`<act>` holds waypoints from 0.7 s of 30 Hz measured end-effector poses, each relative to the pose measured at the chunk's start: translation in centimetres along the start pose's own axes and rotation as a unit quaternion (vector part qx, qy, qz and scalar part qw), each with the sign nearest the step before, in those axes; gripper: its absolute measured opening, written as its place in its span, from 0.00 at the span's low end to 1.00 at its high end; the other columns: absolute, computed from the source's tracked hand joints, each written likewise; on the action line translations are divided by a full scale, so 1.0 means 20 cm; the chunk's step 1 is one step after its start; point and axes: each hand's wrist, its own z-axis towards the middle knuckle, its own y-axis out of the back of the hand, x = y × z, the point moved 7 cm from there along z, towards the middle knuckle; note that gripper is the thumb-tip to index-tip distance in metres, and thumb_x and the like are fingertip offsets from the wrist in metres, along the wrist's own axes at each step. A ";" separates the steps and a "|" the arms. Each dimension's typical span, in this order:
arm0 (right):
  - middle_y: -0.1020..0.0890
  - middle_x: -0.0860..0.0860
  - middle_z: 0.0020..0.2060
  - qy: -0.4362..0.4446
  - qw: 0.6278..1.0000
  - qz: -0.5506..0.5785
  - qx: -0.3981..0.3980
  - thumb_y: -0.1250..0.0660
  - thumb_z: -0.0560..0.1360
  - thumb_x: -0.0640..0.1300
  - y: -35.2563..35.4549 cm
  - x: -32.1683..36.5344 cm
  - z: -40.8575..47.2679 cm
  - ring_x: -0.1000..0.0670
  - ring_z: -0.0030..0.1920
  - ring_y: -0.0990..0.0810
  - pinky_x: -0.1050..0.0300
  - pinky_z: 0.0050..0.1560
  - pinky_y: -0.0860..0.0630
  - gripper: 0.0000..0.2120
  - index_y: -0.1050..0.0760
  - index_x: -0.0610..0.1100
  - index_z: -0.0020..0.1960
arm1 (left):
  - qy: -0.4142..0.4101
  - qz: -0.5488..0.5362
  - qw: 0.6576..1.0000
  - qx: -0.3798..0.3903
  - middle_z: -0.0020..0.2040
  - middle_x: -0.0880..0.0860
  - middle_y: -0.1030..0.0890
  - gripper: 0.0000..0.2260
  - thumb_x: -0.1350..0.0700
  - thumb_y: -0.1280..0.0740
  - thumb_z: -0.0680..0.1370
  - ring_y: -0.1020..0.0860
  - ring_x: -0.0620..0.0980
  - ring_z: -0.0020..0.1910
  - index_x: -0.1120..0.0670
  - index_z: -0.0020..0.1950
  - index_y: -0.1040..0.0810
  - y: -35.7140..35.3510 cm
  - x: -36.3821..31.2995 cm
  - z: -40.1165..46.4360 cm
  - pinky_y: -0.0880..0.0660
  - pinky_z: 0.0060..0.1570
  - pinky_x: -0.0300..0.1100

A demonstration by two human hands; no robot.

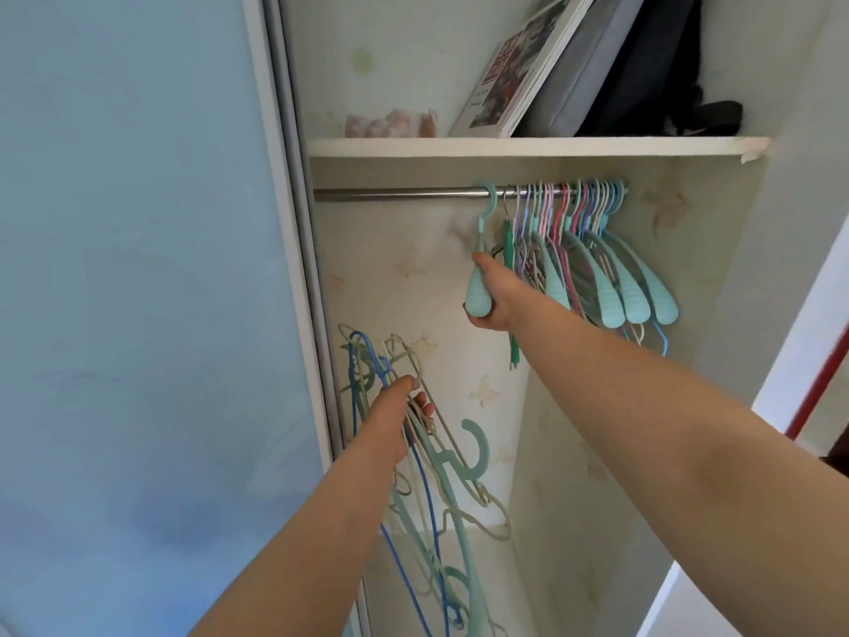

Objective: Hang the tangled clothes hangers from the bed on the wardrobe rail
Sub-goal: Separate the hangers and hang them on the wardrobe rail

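Filling the left half of the frame was the pale blue sliding door [138, 291], with the open wardrobe interior at centre and right. A white shelf [528, 147] was seen across the upper centre, carrying a leaning framed picture [519, 71], a grey flat item and a dark bag [666, 62]. Just under it the wardrobe rail [395, 193] was seen, bare toward the left, crowded at upper right of centre with a row of hung hangers [592, 250].

The tangled bunch of hangers [436, 489] was held at lower centre, gripped near its top by the left hand [395, 416], fingers curled round several wires; most of the bunch hung below and right of that grip, loops also sticking up above it. A teal hanger [480, 278] was held at its lower shoulder end by the right hand [494, 291], fingers wrapped round it; its hook was already over the rail, left of the row, so the grip sat well below the hook.

Judged risks: if released while tilted, the teal hanger could swing into the row. The bunch could snag or drop pieces, since only a few wires were actually held. Pulling the next one free one-handed could drag others out, given the interlocked hooks.
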 end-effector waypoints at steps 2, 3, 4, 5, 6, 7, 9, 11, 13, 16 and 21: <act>0.28 0.48 0.40 0.008 0.999 0.030 -0.010 0.35 0.75 0.58 0.04 0.02 0.01 0.50 0.38 0.27 0.55 0.38 0.24 0.17 0.32 0.46 0.53 | 0.005 0.001 1.000 0.003 0.34 0.53 0.25 0.05 0.56 0.37 0.79 0.24 0.51 0.32 0.55 0.44 0.26 0.00 0.02 0.01 0.26 0.32 0.41; 0.29 0.48 0.40 0.014 0.999 0.035 -0.019 0.35 0.75 0.58 0.06 0.03 0.01 0.49 0.38 0.27 0.55 0.38 0.24 0.17 0.32 0.46 0.54 | 0.009 -0.001 1.000 0.007 0.35 0.53 0.24 0.04 0.56 0.36 0.79 0.23 0.51 0.33 0.55 0.45 0.26 0.00 0.03 0.01 0.25 0.34 0.42; 0.29 0.48 0.41 0.019 0.999 0.035 -0.025 0.35 0.75 0.58 0.09 0.03 0.01 0.49 0.39 0.27 0.54 0.41 0.23 0.17 0.32 0.47 0.55 | 0.014 -0.003 1.000 0.012 0.36 0.54 0.23 0.04 0.56 0.36 0.79 0.21 0.52 0.35 0.56 0.46 0.25 0.00 0.04 0.01 0.24 0.36 0.43; 0.29 0.48 0.43 0.023 0.999 0.033 -0.030 0.35 0.75 0.58 0.12 0.04 0.02 0.49 0.40 0.27 0.54 0.43 0.22 0.18 0.32 0.47 0.57 | 0.017 -0.006 1.000 0.021 0.38 0.55 0.22 0.04 0.56 0.35 0.78 0.20 0.53 0.37 0.56 0.47 0.24 -0.01 0.04 0.00 0.23 0.38 0.44; 0.29 0.47 0.45 0.026 0.999 0.031 -0.031 0.35 0.75 0.57 0.15 0.05 0.01 0.47 0.43 0.26 0.52 0.45 0.21 0.18 0.32 0.47 0.58 | 0.022 -0.012 0.999 0.033 0.40 0.56 0.21 0.05 0.56 0.34 0.78 0.20 0.54 0.39 0.57 0.48 0.23 -0.02 0.05 -0.01 0.23 0.40 0.46; 0.29 0.46 0.49 0.027 0.999 0.028 -0.031 0.35 0.75 0.57 0.17 0.05 0.01 0.45 0.47 0.26 0.49 0.46 0.20 0.19 0.33 0.48 0.60 | 0.026 -0.018 0.998 0.047 0.41 0.56 0.20 0.05 0.56 0.34 0.78 0.19 0.55 0.40 0.57 0.48 0.23 -0.02 0.05 -0.01 0.22 0.41 0.47; 0.30 0.44 0.57 0.028 0.999 0.001 -0.034 0.35 0.76 0.57 0.23 0.03 0.01 0.40 0.56 0.26 0.43 0.50 0.20 0.21 0.35 0.48 0.64 | 0.033 -0.033 0.996 0.070 0.43 0.57 0.20 0.05 0.56 0.33 0.77 0.19 0.55 0.42 0.57 0.49 0.21 -0.03 0.06 -0.02 0.22 0.44 0.48; 0.31 0.44 0.65 0.044 0.994 -0.078 -0.055 0.37 0.75 0.61 0.29 -0.06 -0.01 0.39 0.62 0.28 0.42 0.59 0.24 0.30 0.37 0.46 0.70 | 0.041 -0.049 0.994 0.091 0.42 0.57 0.21 0.05 0.55 0.33 0.77 0.20 0.55 0.41 0.56 0.48 0.20 -0.03 0.07 -0.02 0.23 0.44 0.48; 0.33 0.45 0.70 0.085 0.970 -0.209 -0.093 0.40 0.74 0.67 0.35 -0.23 -0.07 0.41 0.66 0.30 0.45 0.66 0.29 0.40 0.43 0.43 0.75 | 0.047 -0.064 0.991 0.107 0.37 0.54 0.23 0.04 0.55 0.33 0.76 0.23 0.52 0.37 0.55 0.46 0.20 -0.03 0.08 -0.03 0.25 0.40 0.46; 0.46 0.44 0.77 0.072 0.917 -0.391 -0.031 0.44 0.74 0.69 0.37 -0.68 -0.22 0.43 0.75 0.42 0.48 0.72 0.41 0.45 0.54 0.42 0.78 | 0.046 -0.062 0.989 0.126 0.32 0.52 0.26 0.04 0.54 0.35 0.77 0.27 0.50 0.32 0.53 0.47 0.22 -0.04 0.10 -0.01 0.30 0.35 0.41; 0.32 0.48 0.71 0.036 0.916 -0.395 0.064 0.33 0.73 0.62 0.32 -0.94 -0.35 0.48 0.68 0.30 0.60 0.59 0.33 0.47 0.55 0.42 0.78 | 0.032 -0.059 0.985 0.159 0.32 0.52 0.27 0.10 0.49 0.36 0.79 0.27 0.50 0.31 0.54 0.51 0.21 -0.06 0.18 0.02 0.27 0.38 0.44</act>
